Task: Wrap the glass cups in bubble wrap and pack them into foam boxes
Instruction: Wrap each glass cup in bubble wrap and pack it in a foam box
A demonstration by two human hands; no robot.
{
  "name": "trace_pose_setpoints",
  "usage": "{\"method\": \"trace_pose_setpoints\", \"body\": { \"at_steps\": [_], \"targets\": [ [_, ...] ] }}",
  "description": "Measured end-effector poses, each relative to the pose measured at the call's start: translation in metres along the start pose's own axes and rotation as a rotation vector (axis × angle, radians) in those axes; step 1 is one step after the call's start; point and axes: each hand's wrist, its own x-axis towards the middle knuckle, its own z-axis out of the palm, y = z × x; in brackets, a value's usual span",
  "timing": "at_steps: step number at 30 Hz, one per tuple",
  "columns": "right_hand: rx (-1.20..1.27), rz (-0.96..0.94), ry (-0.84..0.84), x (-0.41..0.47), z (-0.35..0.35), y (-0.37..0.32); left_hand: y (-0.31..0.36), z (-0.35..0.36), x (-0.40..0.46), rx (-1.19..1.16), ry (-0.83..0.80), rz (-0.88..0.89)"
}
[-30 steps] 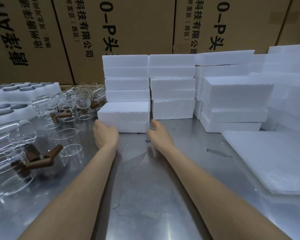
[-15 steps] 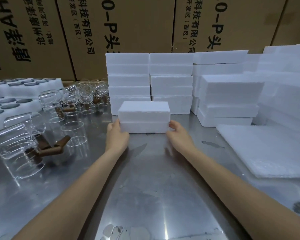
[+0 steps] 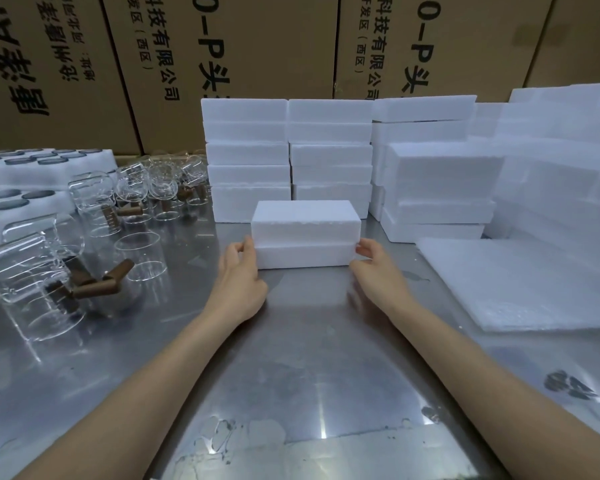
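Both hands hold 1 closed foam box (image 3: 305,233) by its short ends: the left hand (image 3: 239,278) has its fingers curled against the left end, and the right hand (image 3: 378,268) pinches the right end at the seam where the lid meets the base. This box sits flat on the metal table (image 3: 305,358), just in front of the stacked foam boxes (image 3: 288,157), which rise in several columns along the back. To the left stand the glass cups (image 3: 94,202), clear and hard to count because they overlap and reflect in the table; brown handles (image 3: 99,282) show on the nearest ones. Foam trays (image 3: 45,168) with round holes lie behind them, cut off at the left edge. A pile of white wrap sheets (image 3: 520,282) lies flat on the right, its far edge cut off. Cardboard cartons (image 3: 222,57) with printed characters fill the background.
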Motion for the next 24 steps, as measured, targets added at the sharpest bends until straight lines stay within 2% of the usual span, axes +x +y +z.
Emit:
{"method": "trace_pose_setpoints", "body": {
  "at_steps": [3, 6, 9, 12, 14, 18, 24],
  "targets": [
    [0.028, 0.022, 0.017, 0.001, -0.002, 0.001, -0.003, -0.017, 0.000, 0.372, 0.133, 0.027],
    [0.070, 0.043, 0.035, 0.002, -0.004, 0.000, -0.011, -0.040, 0.004, 0.682, 0.167, -0.153],
    [0.072, 0.037, 0.045, 0.001, -0.003, 0.000, -0.023, -0.054, 0.005, 0.768, 0.150, -0.366],
    [0.076, 0.034, 0.047, 0.000, -0.003, 0.000, -0.032, -0.057, 0.005, 0.765, 0.140, -0.438],
    [0.085, 0.036, 0.043, 0.000, -0.003, 0.000, -0.034, -0.058, 0.005, 0.779, 0.170, -0.419],
    [0.098, 0.026, 0.047, 0.001, -0.002, 0.002, -0.033, -0.057, 0.007, 0.767, 0.267, -0.268],
    [0.144, 0.025, 0.075, -0.001, -0.003, 0.003, -0.010, -0.051, 0.008, 0.555, 0.282, 0.023]
  ]
}}
